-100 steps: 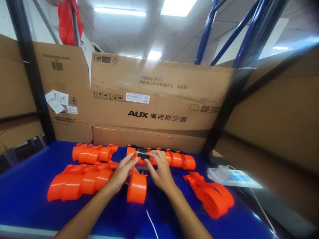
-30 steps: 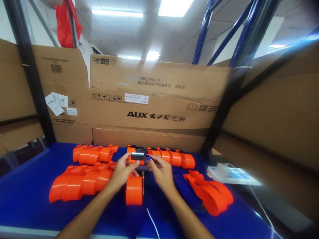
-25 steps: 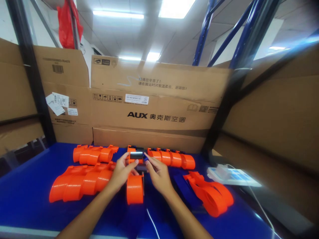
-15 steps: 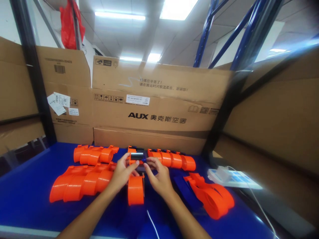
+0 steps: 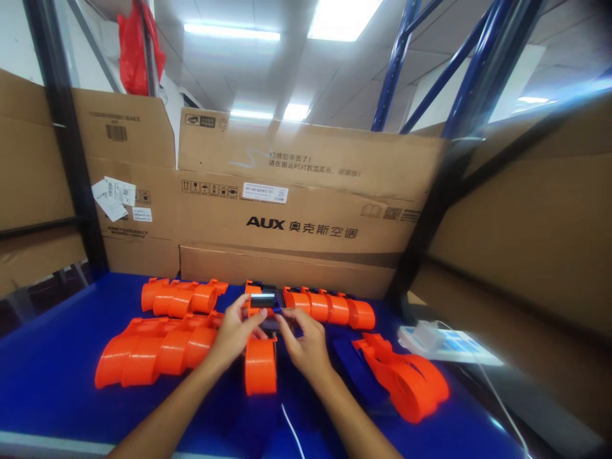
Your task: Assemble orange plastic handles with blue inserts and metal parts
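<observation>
My left hand and my right hand meet over an orange tape dispenser that stands on the blue table. Both hands pinch its top end, where a small dark metal blade piece sits between my fingertips. A small blue bit shows at my right fingertips. Stacked orange dispenser shells lie just left of my left hand.
More orange shells lie at the back left, back middle and right. A dark blue flat piece lies by my right wrist. A white power strip and a white cable are at right. Cardboard boxes wall the back.
Since 3.3 s ago the dispenser has been stood more upright and the dark blade piece has come up between my fingertips. Over the last second my right hand shifted slightly left.
</observation>
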`<state>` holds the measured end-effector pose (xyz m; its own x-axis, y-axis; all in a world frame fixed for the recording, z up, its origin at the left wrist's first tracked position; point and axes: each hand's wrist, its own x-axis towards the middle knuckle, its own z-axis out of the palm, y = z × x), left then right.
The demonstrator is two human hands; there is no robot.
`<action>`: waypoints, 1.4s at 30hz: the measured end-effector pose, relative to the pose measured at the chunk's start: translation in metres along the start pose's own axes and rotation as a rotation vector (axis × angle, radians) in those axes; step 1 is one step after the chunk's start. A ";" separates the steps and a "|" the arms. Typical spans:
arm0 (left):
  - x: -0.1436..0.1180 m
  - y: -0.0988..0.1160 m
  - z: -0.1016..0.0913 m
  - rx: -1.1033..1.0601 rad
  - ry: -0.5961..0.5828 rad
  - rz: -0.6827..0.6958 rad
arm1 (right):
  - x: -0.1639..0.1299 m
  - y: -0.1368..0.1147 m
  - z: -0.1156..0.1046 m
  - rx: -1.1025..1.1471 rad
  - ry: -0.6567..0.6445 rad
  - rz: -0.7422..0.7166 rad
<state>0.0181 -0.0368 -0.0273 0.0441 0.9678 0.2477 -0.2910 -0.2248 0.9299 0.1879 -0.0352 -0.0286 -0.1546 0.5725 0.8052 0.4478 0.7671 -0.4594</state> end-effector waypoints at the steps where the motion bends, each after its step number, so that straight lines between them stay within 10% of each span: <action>1: 0.000 0.000 0.000 0.000 0.003 0.000 | 0.000 0.000 0.000 -0.008 0.008 -0.018; 17: 0.001 -0.003 -0.001 -0.002 0.016 -0.001 | -0.003 0.002 -0.001 -0.120 0.030 -0.247; 25: -0.006 0.007 0.005 -0.145 -0.063 -0.052 | 0.007 -0.001 -0.009 0.235 0.057 0.197; 33: -0.018 0.008 0.012 -0.224 -0.277 -0.203 | 0.017 0.002 -0.014 0.730 -0.304 0.419; 42: -0.012 -0.003 0.002 -0.087 -0.203 -0.214 | 0.006 -0.004 -0.005 0.274 -0.140 0.258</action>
<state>0.0204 -0.0484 -0.0327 0.3004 0.9479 0.1062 -0.3348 0.0006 0.9423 0.1894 -0.0358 -0.0199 -0.1947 0.7759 0.6001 0.2390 0.6309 -0.7382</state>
